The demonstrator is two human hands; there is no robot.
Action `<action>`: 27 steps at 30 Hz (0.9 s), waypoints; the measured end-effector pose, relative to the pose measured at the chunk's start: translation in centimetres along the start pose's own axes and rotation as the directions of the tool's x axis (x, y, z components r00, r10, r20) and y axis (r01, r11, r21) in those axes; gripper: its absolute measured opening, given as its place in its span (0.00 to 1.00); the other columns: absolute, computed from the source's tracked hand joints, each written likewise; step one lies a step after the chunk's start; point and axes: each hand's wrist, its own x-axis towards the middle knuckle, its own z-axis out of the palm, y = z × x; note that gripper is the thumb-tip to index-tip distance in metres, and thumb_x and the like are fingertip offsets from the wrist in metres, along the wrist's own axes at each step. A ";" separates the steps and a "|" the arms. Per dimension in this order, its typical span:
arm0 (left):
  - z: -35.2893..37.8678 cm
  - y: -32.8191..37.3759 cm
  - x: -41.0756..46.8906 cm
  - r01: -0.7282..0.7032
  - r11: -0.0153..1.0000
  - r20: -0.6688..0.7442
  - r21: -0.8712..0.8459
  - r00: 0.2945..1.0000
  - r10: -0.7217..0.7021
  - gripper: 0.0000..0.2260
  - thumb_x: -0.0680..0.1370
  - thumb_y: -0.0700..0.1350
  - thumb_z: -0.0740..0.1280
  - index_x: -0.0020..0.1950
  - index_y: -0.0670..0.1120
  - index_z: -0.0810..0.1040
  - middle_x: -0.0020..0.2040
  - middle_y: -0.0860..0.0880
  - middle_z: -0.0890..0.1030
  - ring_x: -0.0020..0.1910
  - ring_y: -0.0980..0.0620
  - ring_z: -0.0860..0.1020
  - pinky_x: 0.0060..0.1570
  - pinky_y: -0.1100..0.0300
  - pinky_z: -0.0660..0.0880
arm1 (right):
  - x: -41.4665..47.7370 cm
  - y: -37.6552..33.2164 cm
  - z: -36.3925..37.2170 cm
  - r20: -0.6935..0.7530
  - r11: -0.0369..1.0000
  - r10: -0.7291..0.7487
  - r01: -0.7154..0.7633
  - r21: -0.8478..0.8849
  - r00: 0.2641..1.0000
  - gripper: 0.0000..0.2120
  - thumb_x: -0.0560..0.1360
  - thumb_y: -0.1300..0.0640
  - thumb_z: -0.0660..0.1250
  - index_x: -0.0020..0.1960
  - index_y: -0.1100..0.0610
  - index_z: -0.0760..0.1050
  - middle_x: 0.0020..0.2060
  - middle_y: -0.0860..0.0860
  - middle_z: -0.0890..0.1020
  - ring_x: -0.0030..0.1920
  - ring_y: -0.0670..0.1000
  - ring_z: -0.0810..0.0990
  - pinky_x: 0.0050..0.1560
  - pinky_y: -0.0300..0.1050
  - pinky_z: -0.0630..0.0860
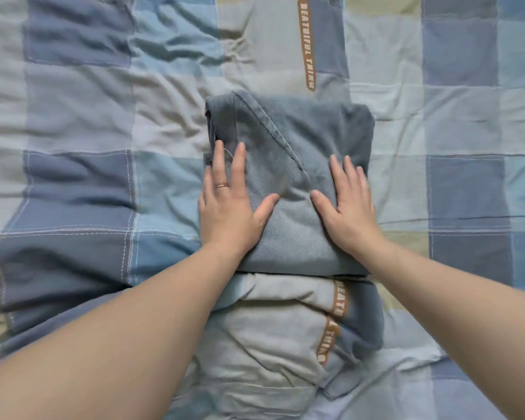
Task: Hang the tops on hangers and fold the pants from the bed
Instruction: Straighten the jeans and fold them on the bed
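Both hands, left hand [228,204] and right hand [347,204], lay flat with straight fingers on the folded jeans [288,165], pressing them onto the bed [79,116].

A: Where is the camera sitting?
B: It is riding on the person's head, looking forward and steeply down along both forearms.
A: How near is it getting?
B: Close. The left hand [228,207] and right hand [347,207] are filling the middle of the view, the jeans [300,137] are lying under the fingers [238,165], and the checked bedspread [73,116] is stretching beyond them to the far edge.
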 end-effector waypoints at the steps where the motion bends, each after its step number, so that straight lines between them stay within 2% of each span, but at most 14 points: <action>1: -0.3 0.2 -0.1 0.058 0.996 -0.011 -0.062 0.998 -0.059 0.47 0.72 0.68 0.66 0.82 0.55 0.45 0.82 0.48 0.44 0.79 0.43 0.57 0.69 0.44 0.66 | -0.2 0.3 -0.5 -0.024 0.998 0.000 0.002 0.068 1.000 0.42 0.74 0.30 0.54 0.82 0.46 0.47 0.81 0.49 0.49 0.81 0.51 0.45 0.79 0.53 0.45; 3: -1.2 0.8 0.2 0.198 0.970 0.021 -0.141 0.980 -0.197 0.52 0.69 0.67 0.72 0.82 0.53 0.44 0.82 0.47 0.45 0.78 0.45 0.60 0.69 0.47 0.66 | -0.4 1.1 -1.3 -0.027 0.974 0.087 -0.080 0.214 0.996 0.48 0.69 0.28 0.56 0.82 0.49 0.45 0.81 0.51 0.51 0.80 0.49 0.48 0.80 0.49 0.46; 5: -1.9 1.2 1.0 0.301 0.938 0.050 -0.169 0.954 -0.297 0.56 0.66 0.67 0.75 0.82 0.52 0.44 0.81 0.45 0.49 0.78 0.45 0.60 0.71 0.49 0.64 | -0.2 1.4 -2.2 0.024 0.898 0.198 -0.191 0.395 0.980 0.50 0.69 0.30 0.63 0.82 0.50 0.47 0.80 0.50 0.57 0.78 0.47 0.55 0.78 0.45 0.51; 8: -2.4 1.2 2.3 0.443 0.877 0.127 -0.186 0.896 -0.426 0.56 0.64 0.69 0.75 0.81 0.50 0.47 0.78 0.43 0.59 0.75 0.43 0.65 0.70 0.49 0.65 | 0.2 1.6 -3.4 0.115 0.738 0.269 -0.281 0.614 0.956 0.37 0.72 0.42 0.73 0.76 0.50 0.63 0.67 0.46 0.76 0.64 0.44 0.76 0.65 0.40 0.71; 10: -2.3 0.9 2.8 0.507 0.842 0.187 -0.184 0.859 -0.476 0.53 0.65 0.71 0.73 0.80 0.50 0.51 0.75 0.43 0.65 0.72 0.41 0.68 0.68 0.49 0.66 | 0.6 1.8 -3.7 0.223 0.609 0.317 -0.378 0.697 0.922 0.23 0.74 0.47 0.73 0.66 0.51 0.73 0.58 0.48 0.83 0.53 0.45 0.83 0.52 0.39 0.78; 11: -2.2 0.7 2.9 0.521 0.832 0.205 -0.193 0.850 -0.485 0.52 0.66 0.71 0.72 0.80 0.50 0.53 0.75 0.43 0.68 0.71 0.41 0.69 0.67 0.50 0.67 | 0.7 1.9 -3.8 0.275 0.559 0.318 -0.414 0.718 0.907 0.16 0.76 0.49 0.72 0.61 0.51 0.75 0.55 0.50 0.85 0.50 0.47 0.85 0.48 0.40 0.80; 13: -2.1 0.2 3.0 0.520 0.826 0.222 -0.217 0.850 -0.477 0.49 0.68 0.70 0.71 0.79 0.50 0.54 0.73 0.45 0.72 0.70 0.42 0.72 0.66 0.51 0.68 | 0.8 2.5 -3.6 0.338 0.501 0.316 -0.458 0.734 0.886 0.13 0.76 0.50 0.71 0.59 0.52 0.79 0.52 0.52 0.86 0.52 0.52 0.85 0.52 0.47 0.81; 17: -2.2 -0.3 2.9 0.525 0.814 0.252 -0.250 0.847 -0.469 0.45 0.70 0.69 0.71 0.77 0.49 0.56 0.72 0.46 0.73 0.69 0.41 0.73 0.65 0.51 0.68 | 0.3 3.7 -3.2 0.445 0.426 0.308 -0.540 0.726 0.841 0.24 0.71 0.46 0.74 0.64 0.55 0.79 0.54 0.54 0.86 0.53 0.54 0.85 0.61 0.52 0.78; 21: -2.7 -0.1 2.5 0.565 0.780 0.323 -0.269 0.816 -0.479 0.39 0.70 0.68 0.71 0.72 0.48 0.63 0.69 0.47 0.75 0.67 0.41 0.74 0.65 0.51 0.69 | -0.6 4.0 -3.5 0.520 0.433 0.310 -0.605 0.668 0.796 0.34 0.60 0.41 0.80 0.62 0.55 0.81 0.53 0.53 0.86 0.54 0.53 0.85 0.63 0.51 0.77; 25: -3.9 0.4 1.8 0.623 0.701 0.442 -0.348 0.768 -0.463 0.43 0.61 0.70 0.73 0.70 0.48 0.72 0.65 0.49 0.79 0.64 0.43 0.77 0.67 0.49 0.72 | -1.9 3.4 -4.9 0.539 0.421 0.326 -0.630 0.653 0.776 0.25 0.68 0.42 0.74 0.60 0.54 0.81 0.51 0.53 0.87 0.49 0.52 0.86 0.52 0.47 0.80; 27: -4.7 0.6 0.9 0.664 0.668 0.524 -0.335 0.721 -0.454 0.40 0.64 0.67 0.74 0.70 0.46 0.74 0.64 0.47 0.80 0.62 0.42 0.79 0.65 0.48 0.74 | -3.1 3.0 -5.7 0.559 0.416 0.330 -0.648 0.638 0.761 0.24 0.69 0.42 0.73 0.60 0.54 0.81 0.51 0.53 0.87 0.48 0.52 0.86 0.50 0.46 0.80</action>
